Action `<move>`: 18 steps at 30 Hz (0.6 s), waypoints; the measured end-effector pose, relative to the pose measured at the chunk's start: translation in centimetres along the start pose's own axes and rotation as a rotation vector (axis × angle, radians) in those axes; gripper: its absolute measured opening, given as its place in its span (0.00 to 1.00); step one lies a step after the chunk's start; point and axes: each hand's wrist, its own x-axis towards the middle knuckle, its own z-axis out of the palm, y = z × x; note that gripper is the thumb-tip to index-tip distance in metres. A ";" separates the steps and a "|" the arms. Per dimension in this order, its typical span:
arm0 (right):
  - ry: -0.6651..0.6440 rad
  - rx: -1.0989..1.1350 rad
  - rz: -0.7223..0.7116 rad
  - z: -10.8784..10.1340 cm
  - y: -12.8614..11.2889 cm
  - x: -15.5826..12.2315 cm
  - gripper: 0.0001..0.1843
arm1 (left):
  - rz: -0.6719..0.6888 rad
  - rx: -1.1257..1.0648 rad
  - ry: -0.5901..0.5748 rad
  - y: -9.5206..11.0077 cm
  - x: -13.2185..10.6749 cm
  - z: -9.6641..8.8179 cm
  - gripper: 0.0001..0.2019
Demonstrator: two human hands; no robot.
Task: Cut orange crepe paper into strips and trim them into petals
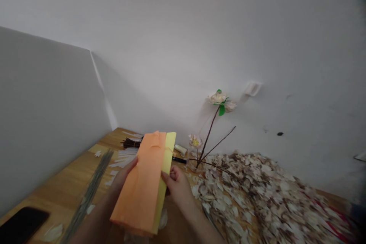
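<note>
Orange paper [145, 183] and yellow paper [163, 187], long and folded or layered together, are held up over the table in front of me. My left hand [132, 168] grips the left edge; most of its fingers are hidden behind the sheets. At the right edge, my right hand [175, 183] has its thumb on the yellow paper and its fingers curled. A small torn or creased flap shows near the top of the orange layer. Behind the papers lies a black pen [179, 159], partly covered.
A large heap of pale dried petals [265, 187] covers the table's right side. An artificial flower stem [210, 131] stands by the wall. Left are grey-green wires [94, 183], a phone [24, 224], brown stems [131, 143] and white strips [126, 156] on the wooden table [63, 181].
</note>
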 end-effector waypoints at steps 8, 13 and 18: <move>0.008 -0.087 -0.091 -1.0 -0.9 1.8 0.07 | -0.099 -0.010 0.029 3.5 -0.1 -2.4 0.19; 0.007 -0.125 -0.088 -0.9 -1.2 3.2 0.05 | -0.065 -0.003 0.128 4.4 -0.5 -3.1 0.18; -0.011 -0.132 -0.084 -0.3 -1.8 4.5 0.06 | 0.035 0.141 0.120 3.7 -0.6 -2.6 0.16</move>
